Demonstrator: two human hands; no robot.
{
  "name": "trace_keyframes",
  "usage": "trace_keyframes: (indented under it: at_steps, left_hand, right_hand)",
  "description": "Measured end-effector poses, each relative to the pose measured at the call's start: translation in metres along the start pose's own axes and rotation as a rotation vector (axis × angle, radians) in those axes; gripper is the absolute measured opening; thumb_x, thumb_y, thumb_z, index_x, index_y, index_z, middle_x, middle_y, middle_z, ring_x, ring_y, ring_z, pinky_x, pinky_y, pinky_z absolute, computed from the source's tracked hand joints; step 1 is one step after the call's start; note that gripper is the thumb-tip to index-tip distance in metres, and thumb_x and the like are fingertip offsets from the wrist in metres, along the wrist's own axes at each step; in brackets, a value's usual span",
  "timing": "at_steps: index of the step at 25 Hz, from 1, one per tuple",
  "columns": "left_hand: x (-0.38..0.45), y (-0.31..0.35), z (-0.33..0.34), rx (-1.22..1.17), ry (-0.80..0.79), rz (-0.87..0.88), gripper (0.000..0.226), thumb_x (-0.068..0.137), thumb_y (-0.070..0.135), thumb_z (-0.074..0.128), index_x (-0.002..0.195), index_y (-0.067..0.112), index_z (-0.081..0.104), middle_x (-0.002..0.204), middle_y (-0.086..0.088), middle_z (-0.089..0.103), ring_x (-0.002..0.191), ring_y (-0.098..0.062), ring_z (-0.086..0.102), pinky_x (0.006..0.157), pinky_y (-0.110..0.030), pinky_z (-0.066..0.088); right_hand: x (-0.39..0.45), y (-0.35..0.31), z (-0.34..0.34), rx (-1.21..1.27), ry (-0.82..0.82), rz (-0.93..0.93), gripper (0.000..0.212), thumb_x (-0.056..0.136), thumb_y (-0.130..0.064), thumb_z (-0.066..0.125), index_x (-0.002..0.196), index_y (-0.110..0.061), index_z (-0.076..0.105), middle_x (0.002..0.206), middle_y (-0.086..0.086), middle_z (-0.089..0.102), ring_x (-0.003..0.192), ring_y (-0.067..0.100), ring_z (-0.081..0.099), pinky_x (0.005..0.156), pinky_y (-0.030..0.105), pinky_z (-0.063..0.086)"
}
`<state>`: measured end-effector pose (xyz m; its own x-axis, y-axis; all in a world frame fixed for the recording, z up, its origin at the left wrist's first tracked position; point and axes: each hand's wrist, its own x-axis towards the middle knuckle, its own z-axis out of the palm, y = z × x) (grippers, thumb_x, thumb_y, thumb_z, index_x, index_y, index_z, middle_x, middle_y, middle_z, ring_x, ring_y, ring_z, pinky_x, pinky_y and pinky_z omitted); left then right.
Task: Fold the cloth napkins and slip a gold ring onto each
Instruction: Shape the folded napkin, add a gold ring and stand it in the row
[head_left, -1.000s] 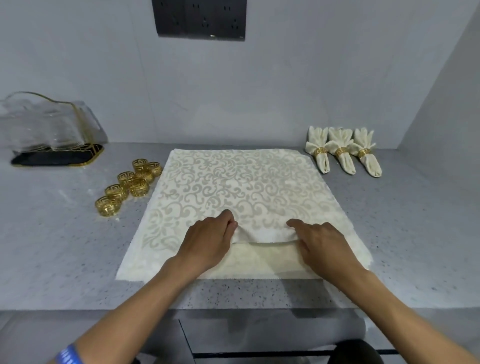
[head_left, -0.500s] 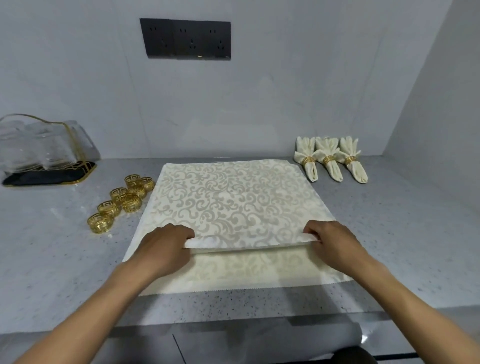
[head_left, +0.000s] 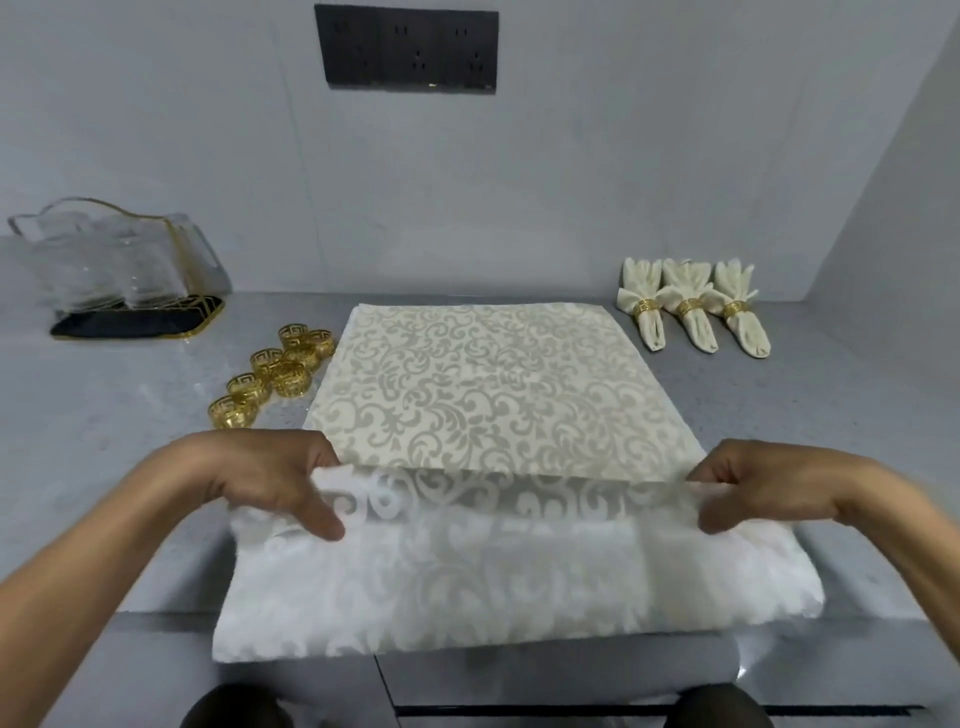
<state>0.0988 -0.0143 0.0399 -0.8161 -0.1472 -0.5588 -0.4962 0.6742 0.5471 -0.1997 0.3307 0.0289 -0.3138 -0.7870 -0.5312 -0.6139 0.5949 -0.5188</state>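
— What has moved since half a second ago?
— The top cream damask cloth napkin (head_left: 509, 566) has been lifted and drawn toward the grey speckled bench (head_left: 130, 426) edge, off the stack (head_left: 493, 384).
— The hands?
— Left hand (head_left: 265, 483) and right hand (head_left: 763, 483) each pinch its far corners.
— Rings?
— Loose gold rings (head_left: 275, 374) lie left of the stack; three ringed napkins (head_left: 691, 312) lie right.

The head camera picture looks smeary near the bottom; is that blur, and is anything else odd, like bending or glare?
Head view: the lifted napkin that the left hand and right hand pinch is motion-blurred and washed out; the finished napkins and gold rings stay sharp; the wide lens bows the counter; light is soft, shadows faint.
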Motion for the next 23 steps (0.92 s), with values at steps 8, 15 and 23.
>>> trace_keyframes:
  at_steps: [8, 15, 23]
  left_hand:
    - [0.076, -0.05, -0.024, -0.027, 0.564, -0.077, 0.009, 0.083, 0.026, 0.073, 0.088, 0.018, 0.077, 0.093, 0.002, 0.076, 0.086, -0.016, 0.07, 0.079, -0.038, 0.056]
    - [0.086, -0.021, 0.043, 0.522, 0.909, 0.318, 0.037, 0.09, 0.033, 0.046, 0.114, 0.018, 0.07, 0.114, 0.004, 0.07, 0.103, -0.023, 0.065, 0.086, -0.038, 0.052]
    - [0.109, -0.05, -0.036, 0.554, 0.554, -0.127, 0.028, 0.09, 0.038, 0.058, 0.117, 0.029, 0.057, 0.105, 0.01, 0.061, 0.09, -0.012, 0.056, 0.074, -0.029, 0.039]
  right_hand:
    - [0.088, 0.034, -0.028, 0.026, 0.551, 0.142, 0.018, 0.087, -0.02, 0.073, 0.103, -0.016, 0.068, 0.102, -0.007, 0.062, 0.09, 0.012, 0.059, 0.078, 0.027, 0.043]
    - [0.108, 0.013, 0.029, -0.374, 1.03, -0.078, 0.026, 0.088, -0.021, 0.066, 0.114, -0.02, 0.066, 0.117, -0.002, 0.066, 0.104, 0.028, 0.058, 0.085, 0.044, 0.046]
    - [0.138, 0.013, -0.027, -0.522, 0.549, 0.142, 0.04, 0.089, -0.029, 0.051, 0.128, -0.033, 0.051, 0.119, -0.005, 0.056, 0.106, 0.021, 0.052, 0.089, 0.037, 0.038]
